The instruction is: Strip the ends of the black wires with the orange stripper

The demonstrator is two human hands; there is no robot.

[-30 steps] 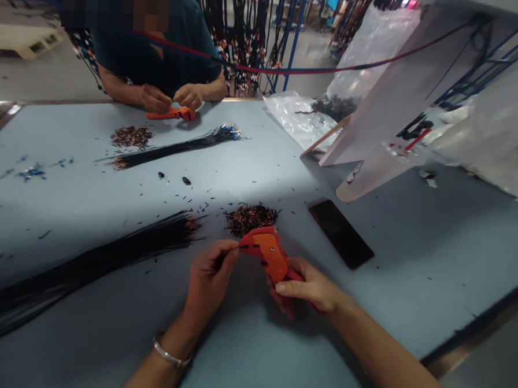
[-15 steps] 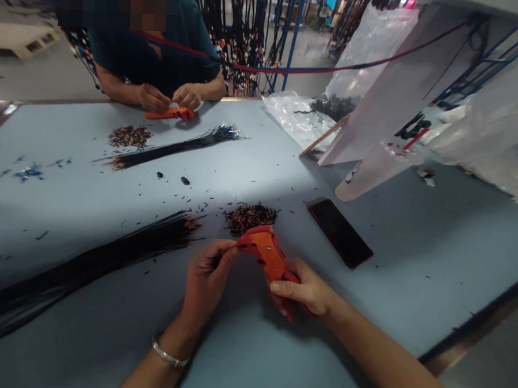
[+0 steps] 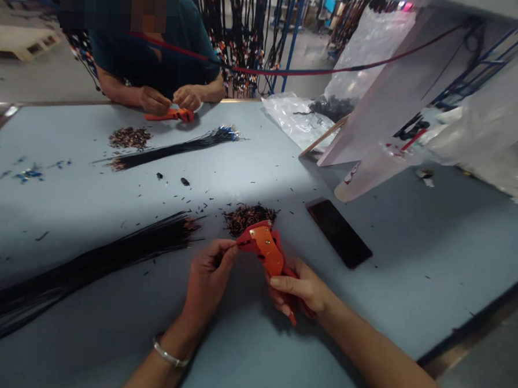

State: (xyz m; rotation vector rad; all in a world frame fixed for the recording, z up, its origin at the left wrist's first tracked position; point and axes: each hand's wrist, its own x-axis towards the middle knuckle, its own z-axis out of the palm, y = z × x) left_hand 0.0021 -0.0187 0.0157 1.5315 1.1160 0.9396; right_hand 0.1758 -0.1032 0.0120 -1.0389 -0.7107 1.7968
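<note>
My right hand [image 3: 300, 286] is wrapped round the handles of an orange and red wire stripper [image 3: 268, 249], whose head points to the left. Closed in a pinch, my left hand [image 3: 212, 267] is right at the stripper's jaws. A thin dark wire [image 3: 240, 244] shows between its fingertips and the jaws; most of it is hidden by the hand. Just beyond the tool's head lies a pile of short black and copper-coloured scraps [image 3: 244, 216]. To the left, a long bundle of black wires [image 3: 108, 261] lies on the table, its copper ends toward my hands.
Across the table [image 3: 225, 178], a co-worker's hands [image 3: 171, 99] are over another orange tool [image 3: 170, 115]. A second wire bundle [image 3: 170, 150] and scrap pile [image 3: 129, 137] lie nearby. At right are a phone [image 3: 340, 233], a plastic cup [image 3: 373, 168] and plastic bags [image 3: 488, 125].
The stripper's head has tilted slightly, and its handles sit a little differently in my right hand. My left hand stays pinched at the jaws.
</note>
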